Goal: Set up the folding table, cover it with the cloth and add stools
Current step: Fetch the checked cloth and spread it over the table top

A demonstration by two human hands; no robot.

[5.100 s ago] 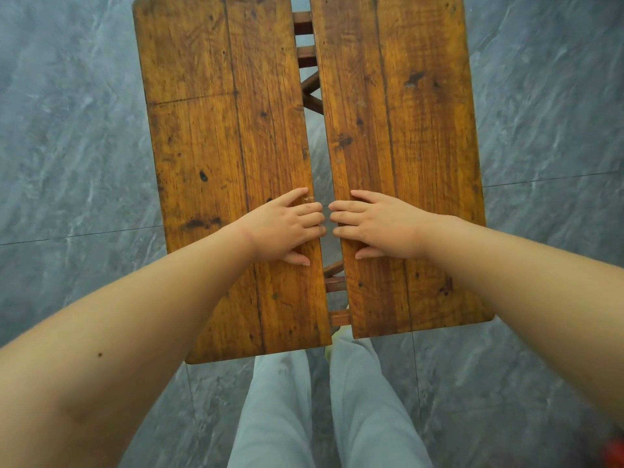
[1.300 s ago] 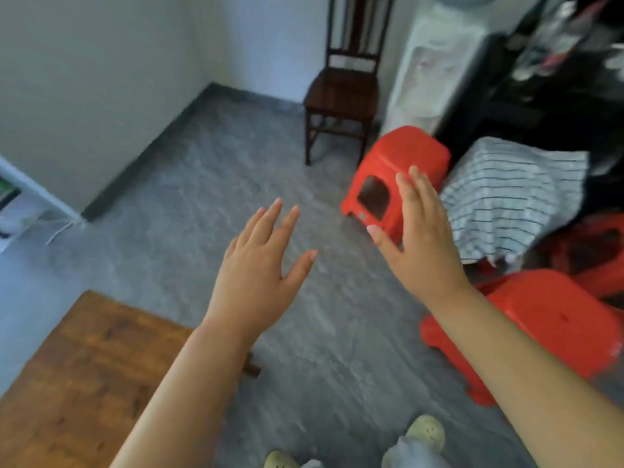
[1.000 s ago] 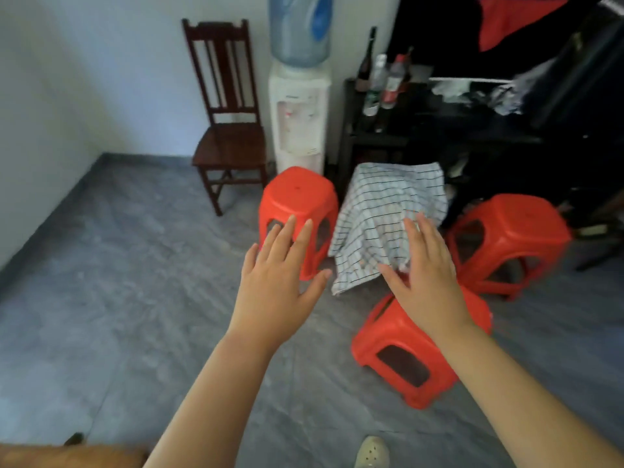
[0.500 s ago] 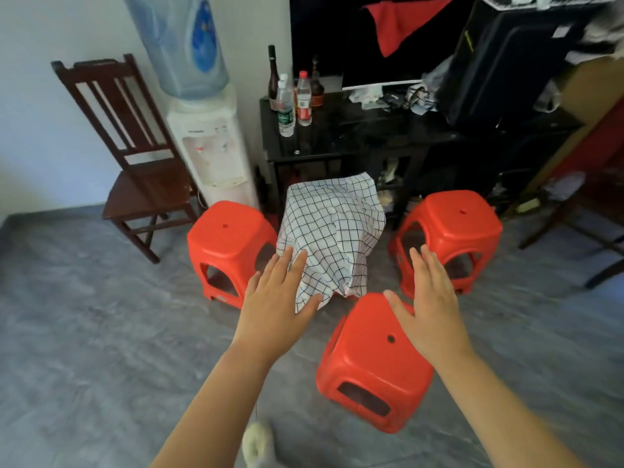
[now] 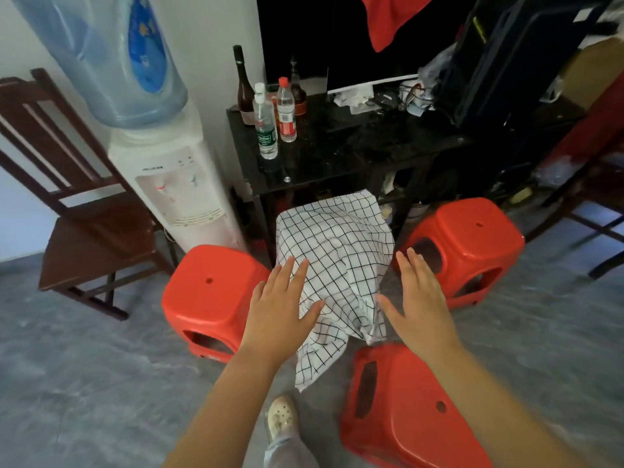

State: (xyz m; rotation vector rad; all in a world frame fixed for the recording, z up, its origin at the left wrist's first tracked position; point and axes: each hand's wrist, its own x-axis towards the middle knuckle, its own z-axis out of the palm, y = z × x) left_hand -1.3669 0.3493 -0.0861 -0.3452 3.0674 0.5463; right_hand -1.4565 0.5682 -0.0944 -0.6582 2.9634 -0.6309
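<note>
A white cloth with a black check [image 5: 337,258] hangs draped over something hidden beneath it, between red plastic stools. One stool [image 5: 206,298] stands to its left, another [image 5: 472,241] to its right, and a third [image 5: 415,410] is close in front at the lower right. My left hand [image 5: 280,309] hovers with straight fingers over the cloth's left side. Held flat with spread fingers, my right hand [image 5: 418,298] is just off the cloth's right edge. Neither hand holds anything. The folding table is out of view.
A white water dispenser [image 5: 172,184] with a blue bottle stands at the left, beside a dark wooden chair [image 5: 84,231]. Behind the cloth is a black shelf table [image 5: 337,157] with several bottles and clutter. Grey tiled floor [image 5: 84,383] lies at the lower left.
I turned away from the wooden folding table and walked toward the stools. The cloth and stools are now much nearer, and both hands have come up to the cloth's sides.
</note>
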